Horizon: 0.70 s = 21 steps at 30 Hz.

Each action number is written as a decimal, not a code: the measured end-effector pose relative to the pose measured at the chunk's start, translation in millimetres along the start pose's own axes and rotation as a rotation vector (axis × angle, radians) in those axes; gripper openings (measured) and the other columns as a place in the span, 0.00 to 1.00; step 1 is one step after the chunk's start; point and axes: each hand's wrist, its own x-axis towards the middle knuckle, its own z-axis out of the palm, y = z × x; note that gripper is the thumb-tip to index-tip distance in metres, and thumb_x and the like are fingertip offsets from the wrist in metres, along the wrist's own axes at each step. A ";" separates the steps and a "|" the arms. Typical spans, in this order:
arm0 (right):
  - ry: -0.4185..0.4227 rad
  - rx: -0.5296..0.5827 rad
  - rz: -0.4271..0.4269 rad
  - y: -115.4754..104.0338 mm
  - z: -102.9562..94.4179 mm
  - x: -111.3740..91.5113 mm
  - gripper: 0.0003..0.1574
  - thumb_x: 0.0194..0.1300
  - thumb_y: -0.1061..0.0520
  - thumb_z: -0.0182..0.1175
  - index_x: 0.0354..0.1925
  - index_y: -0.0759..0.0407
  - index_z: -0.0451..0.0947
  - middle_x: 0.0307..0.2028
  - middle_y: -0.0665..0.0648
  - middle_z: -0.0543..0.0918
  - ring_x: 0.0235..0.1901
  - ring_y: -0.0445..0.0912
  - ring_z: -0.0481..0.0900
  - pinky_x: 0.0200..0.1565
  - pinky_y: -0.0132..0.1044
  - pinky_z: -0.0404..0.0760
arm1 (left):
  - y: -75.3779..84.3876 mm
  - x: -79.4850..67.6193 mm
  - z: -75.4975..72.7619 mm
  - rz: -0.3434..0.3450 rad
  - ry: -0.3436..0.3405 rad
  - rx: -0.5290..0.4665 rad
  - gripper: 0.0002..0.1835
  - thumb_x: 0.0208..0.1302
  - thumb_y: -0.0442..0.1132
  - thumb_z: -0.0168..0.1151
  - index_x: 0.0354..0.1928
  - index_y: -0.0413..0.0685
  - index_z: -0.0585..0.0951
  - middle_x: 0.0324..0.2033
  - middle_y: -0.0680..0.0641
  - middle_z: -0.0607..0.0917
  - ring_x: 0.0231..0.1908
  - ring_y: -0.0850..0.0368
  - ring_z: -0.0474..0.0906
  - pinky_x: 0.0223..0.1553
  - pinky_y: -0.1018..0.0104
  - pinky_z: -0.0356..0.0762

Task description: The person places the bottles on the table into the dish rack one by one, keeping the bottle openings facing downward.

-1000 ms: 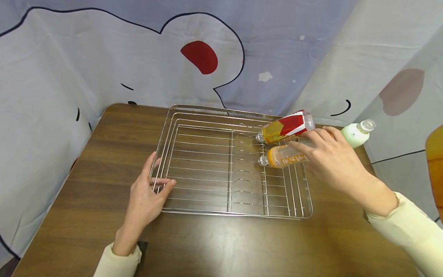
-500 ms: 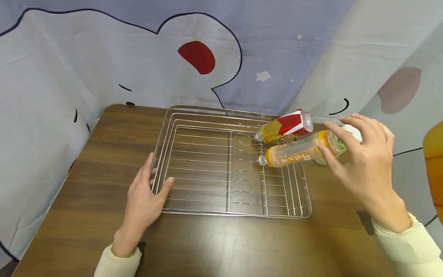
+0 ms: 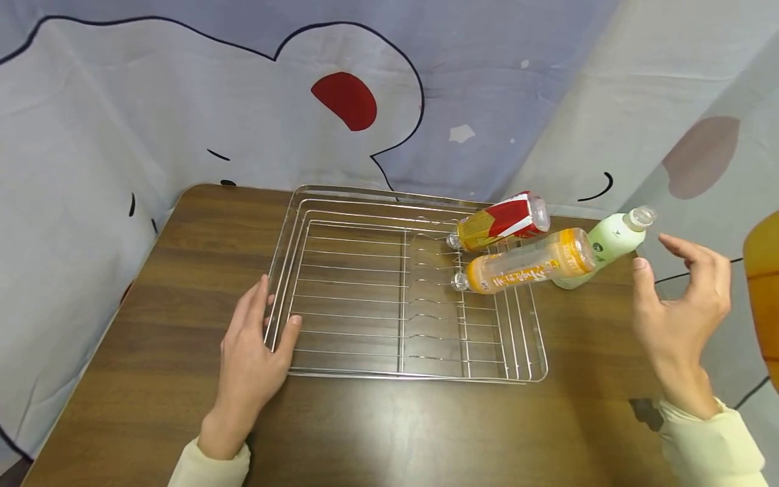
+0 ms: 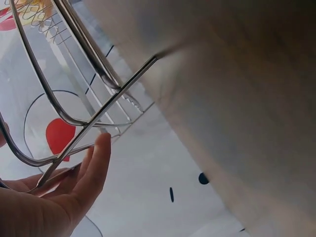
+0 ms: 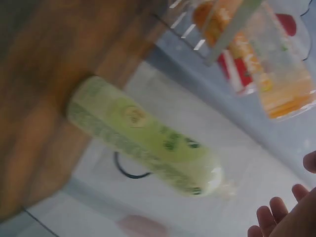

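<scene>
A silver wire rack [image 3: 402,338] lies on the wooden table, and my left hand [image 3: 252,362] grips its left side, thumb inside and fingers outside. In the left wrist view, the fingers [image 4: 101,158] reach along the rim. Two clear plastic bottles slant in the rack's back right part, necks to the left and bases over the right side: one with a red-and-yellow label [image 3: 502,222], one with an orange label [image 3: 526,262]. Off to the right, my right hand [image 3: 684,308] holds nothing, fingers spread from the thumb. A pale green bottle [image 3: 608,243] stands upright beyond the rack's right side.
A blurred amber object [image 3: 763,297] cuts into the right edge of the head view. Behind the wooden table [image 3: 389,433] hangs a printed curtain [image 3: 243,88], which also runs along both sides.
My right hand has let go of the orange-labelled bottle and moved right, past the green bottle. The bottle stays slanted in the rack. My left hand has barely shifted on the rack's side.
</scene>
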 end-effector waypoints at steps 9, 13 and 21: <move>-0.073 0.036 0.302 44.8 6.5 -9.0 0.26 0.70 0.62 0.70 0.65 0.56 0.83 0.48 0.33 0.82 0.54 0.30 0.80 0.57 0.25 0.75 | -5.3 -6.9 1.2 0.047 0.014 0.005 0.46 0.68 0.40 0.73 0.85 0.35 0.65 0.74 0.31 0.76 0.57 0.30 0.87 0.47 0.27 0.88; -0.143 0.074 0.442 60.5 11.7 -13.5 0.33 0.72 0.59 0.71 0.71 0.51 0.74 0.52 0.37 0.80 0.55 0.33 0.80 0.57 0.26 0.77 | -6.9 -8.2 2.1 0.061 0.010 0.005 0.49 0.65 0.39 0.76 0.85 0.35 0.64 0.74 0.31 0.76 0.55 0.32 0.89 0.45 0.29 0.89; -0.217 0.116 0.595 79.8 19.2 -22.2 0.40 0.74 0.57 0.72 0.76 0.49 0.66 0.54 0.41 0.76 0.55 0.34 0.79 0.55 0.23 0.77 | -6.1 -9.0 0.9 0.037 -0.036 -0.023 0.50 0.69 0.39 0.75 0.87 0.38 0.60 0.76 0.31 0.73 0.54 0.34 0.91 0.42 0.42 0.94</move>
